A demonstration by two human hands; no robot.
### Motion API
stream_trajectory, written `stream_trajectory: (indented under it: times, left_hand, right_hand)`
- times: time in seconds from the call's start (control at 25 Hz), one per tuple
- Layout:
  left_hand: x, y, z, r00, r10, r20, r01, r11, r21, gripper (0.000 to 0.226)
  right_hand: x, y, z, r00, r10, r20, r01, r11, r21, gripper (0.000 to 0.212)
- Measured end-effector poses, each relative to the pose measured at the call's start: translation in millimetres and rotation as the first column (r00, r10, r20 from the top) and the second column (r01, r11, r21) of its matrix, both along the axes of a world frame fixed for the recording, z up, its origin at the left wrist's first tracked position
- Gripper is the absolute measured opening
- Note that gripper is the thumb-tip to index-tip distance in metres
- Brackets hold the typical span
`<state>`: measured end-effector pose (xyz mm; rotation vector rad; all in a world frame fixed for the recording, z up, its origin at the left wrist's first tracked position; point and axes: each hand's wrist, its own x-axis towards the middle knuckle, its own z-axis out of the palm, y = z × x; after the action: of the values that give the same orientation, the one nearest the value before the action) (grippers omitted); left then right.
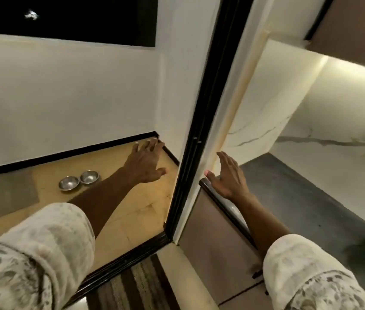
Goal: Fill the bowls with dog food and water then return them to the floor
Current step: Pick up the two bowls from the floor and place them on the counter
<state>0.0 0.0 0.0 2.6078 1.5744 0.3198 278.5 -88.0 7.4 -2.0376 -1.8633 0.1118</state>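
2 steel bowls [78, 180], touching, on tan floor [132, 211] by wall. Left hand [147, 162] and right hand [228, 175]: fingers spread, holding nothing. Advice: crouch, take 1 bowl per hand by rim.

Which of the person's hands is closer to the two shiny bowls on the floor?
Left. The left hand reaches out over the tan floor just right of the two bowls, touching neither. The right hand is farther right, past the dark door frame.
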Motion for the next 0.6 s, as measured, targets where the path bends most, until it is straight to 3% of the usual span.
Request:
stream_trajectory:
  times: [0.24, 0.6]
  left_hand:
    - [-112.6, 18.1, -40.0, 0.98, 0.188, -0.063, -0.194, 0.973, -0.122, 0.093]
    - [-227.6, 86.3, -91.5, 0.904, 0.414, -0.105, -0.426, 0.887, -0.176, 0.093]
  right_hand:
    - [-103.6, 69.5, -40.2, 0.982, 0.177, -0.059, -0.182, 0.979, -0.094, 0.082]
    - [-219.2, 212.0, -99.1, 0.903, 0.409, -0.134, -0.425, 0.896, -0.129, 0.077]
